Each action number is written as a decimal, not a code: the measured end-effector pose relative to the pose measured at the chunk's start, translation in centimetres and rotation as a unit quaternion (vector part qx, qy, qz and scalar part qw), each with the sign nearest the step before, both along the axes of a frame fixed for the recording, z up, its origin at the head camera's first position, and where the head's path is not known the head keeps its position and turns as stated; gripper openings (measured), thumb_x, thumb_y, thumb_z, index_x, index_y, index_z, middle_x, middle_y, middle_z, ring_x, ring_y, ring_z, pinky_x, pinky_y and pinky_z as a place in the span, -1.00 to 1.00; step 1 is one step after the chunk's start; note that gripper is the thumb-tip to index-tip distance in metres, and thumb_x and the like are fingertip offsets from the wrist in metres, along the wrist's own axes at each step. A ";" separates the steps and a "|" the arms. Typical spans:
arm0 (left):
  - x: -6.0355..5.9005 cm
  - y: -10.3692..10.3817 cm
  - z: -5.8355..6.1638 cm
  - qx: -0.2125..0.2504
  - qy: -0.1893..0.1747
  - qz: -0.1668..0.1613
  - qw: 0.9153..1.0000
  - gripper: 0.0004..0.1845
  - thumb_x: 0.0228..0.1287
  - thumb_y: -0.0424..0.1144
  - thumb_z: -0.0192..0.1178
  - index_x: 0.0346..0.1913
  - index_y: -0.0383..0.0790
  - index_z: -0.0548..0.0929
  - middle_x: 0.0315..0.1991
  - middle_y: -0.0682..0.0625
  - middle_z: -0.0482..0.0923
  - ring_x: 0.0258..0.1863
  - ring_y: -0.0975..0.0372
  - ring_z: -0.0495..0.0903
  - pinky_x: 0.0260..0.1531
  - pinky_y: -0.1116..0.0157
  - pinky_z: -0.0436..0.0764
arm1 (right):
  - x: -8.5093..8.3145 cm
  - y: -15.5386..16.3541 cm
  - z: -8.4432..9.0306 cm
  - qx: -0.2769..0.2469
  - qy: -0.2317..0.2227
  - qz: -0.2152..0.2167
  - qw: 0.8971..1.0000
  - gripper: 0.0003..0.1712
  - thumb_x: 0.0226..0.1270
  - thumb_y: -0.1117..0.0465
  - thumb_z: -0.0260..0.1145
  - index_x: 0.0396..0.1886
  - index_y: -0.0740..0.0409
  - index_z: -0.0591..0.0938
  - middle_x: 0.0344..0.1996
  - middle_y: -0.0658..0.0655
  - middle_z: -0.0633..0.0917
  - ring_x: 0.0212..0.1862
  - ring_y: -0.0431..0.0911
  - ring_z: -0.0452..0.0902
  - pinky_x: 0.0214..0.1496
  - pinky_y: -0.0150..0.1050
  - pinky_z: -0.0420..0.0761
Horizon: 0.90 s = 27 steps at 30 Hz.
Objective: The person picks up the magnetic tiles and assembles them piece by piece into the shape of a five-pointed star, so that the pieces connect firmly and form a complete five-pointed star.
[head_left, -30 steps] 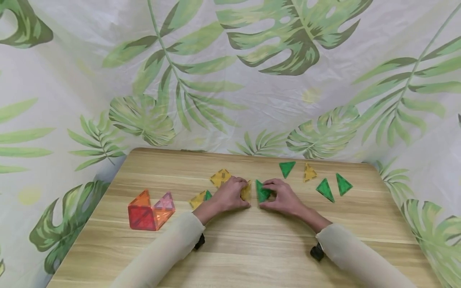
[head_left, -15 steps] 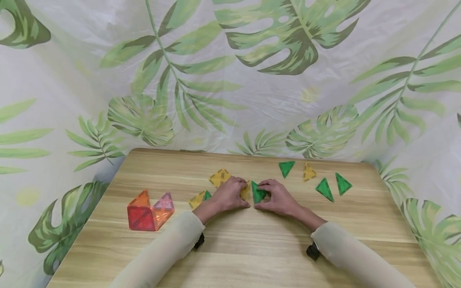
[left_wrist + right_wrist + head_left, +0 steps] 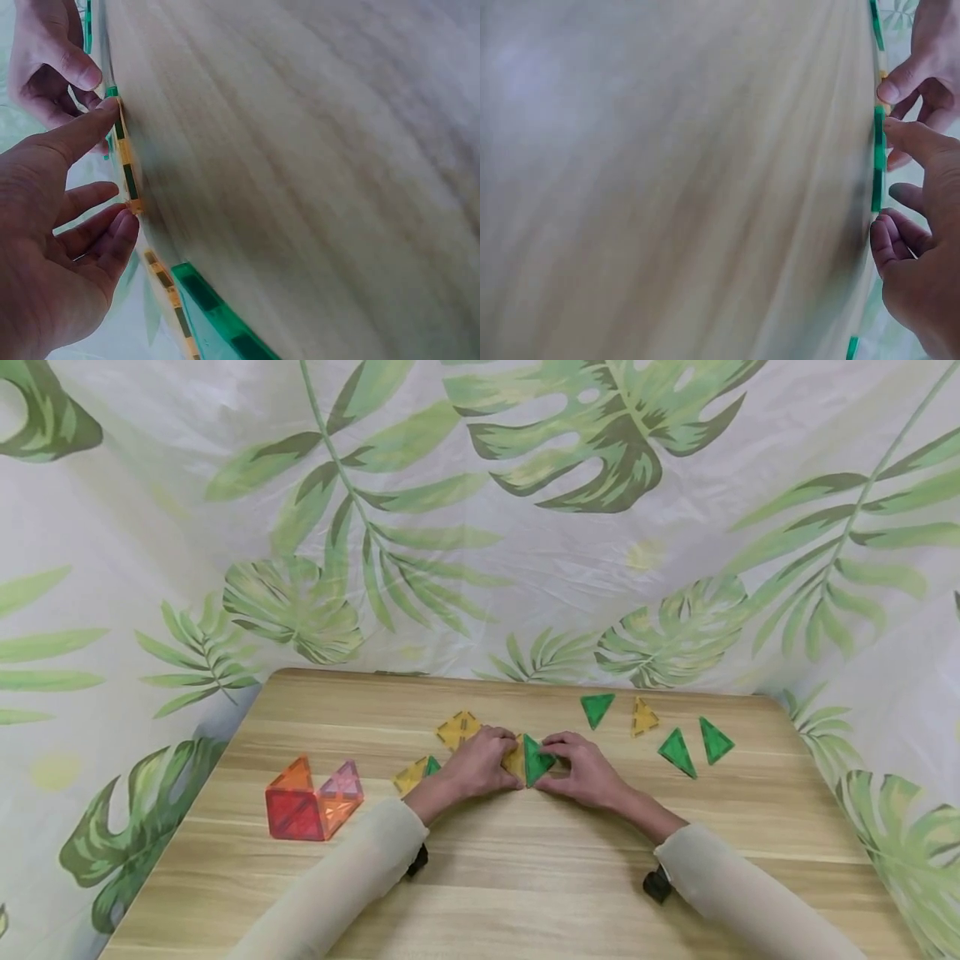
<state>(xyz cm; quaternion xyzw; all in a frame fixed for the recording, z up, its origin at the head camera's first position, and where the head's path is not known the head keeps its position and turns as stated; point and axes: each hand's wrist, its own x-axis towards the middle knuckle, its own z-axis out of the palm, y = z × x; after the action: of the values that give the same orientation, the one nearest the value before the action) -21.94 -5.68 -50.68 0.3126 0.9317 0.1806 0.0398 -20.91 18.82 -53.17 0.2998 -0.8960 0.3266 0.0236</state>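
Yellow triangle (image 3: 514, 763), pinched by left hand (image 3: 477, 763), beside green triangle (image 3: 536, 762), pinched by right hand (image 3: 589, 770), nearer table's (image 3: 517, 885) far edge; uneven pushing could misalign the seam.

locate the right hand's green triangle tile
In the head view, just right of centre, the green triangle tile sits beside the yellow tile in the left hand.

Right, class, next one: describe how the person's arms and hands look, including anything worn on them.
The left sleeve and right sleeve are plain, pale cream and long, ending short of the wrists. A small, dark, blocky device shows beside each cuff. The left hand and right hand wear no gloves.
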 end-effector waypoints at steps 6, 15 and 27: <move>0.2 1.4 0.8 0.029 0.006 -0.006 1.000 -0.28 0.25 0.08 0.55 0.34 -0.28 0.65 0.39 -0.17 0.56 0.39 -0.01 0.51 0.34 0.06 0.59 | 0.2 3.5 1.0 -0.005 0.040 -0.020 0.999 -0.45 0.19 0.14 0.67 0.11 0.34 0.76 0.16 0.28 0.71 0.19 0.17 0.65 0.22 0.13 0.68; 0.4 6.6 1.6 0.045 0.006 -0.063 0.997 -0.19 0.31 0.17 0.47 0.49 -0.17 0.53 0.46 -0.09 0.50 0.46 0.08 0.46 0.40 0.15 0.52 | -0.2 11.8 2.5 0.004 0.080 -0.086 0.993 -0.49 0.17 0.26 0.66 0.08 0.42 0.75 0.10 0.35 0.74 0.03 0.30 0.72 0.01 0.24 0.73; 0.6 14.3 2.0 0.029 -0.010 -0.154 0.988 -0.10 0.40 0.27 0.33 0.62 -0.11 0.34 0.60 -0.05 0.32 0.58 0.20 0.28 0.53 0.33 0.29 | 0.3 20.2 3.4 0.032 0.051 -0.156 0.986 -0.43 0.21 0.19 0.64 0.16 0.37 0.73 0.21 0.38 0.69 0.23 0.40 0.57 0.15 0.41 0.54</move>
<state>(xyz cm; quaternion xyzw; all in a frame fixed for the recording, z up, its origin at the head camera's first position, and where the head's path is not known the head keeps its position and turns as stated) -21.31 8.61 -48.64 0.4516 0.8663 0.2023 0.0678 -20.65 38.97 -49.77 0.1731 -0.9393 0.2746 0.1107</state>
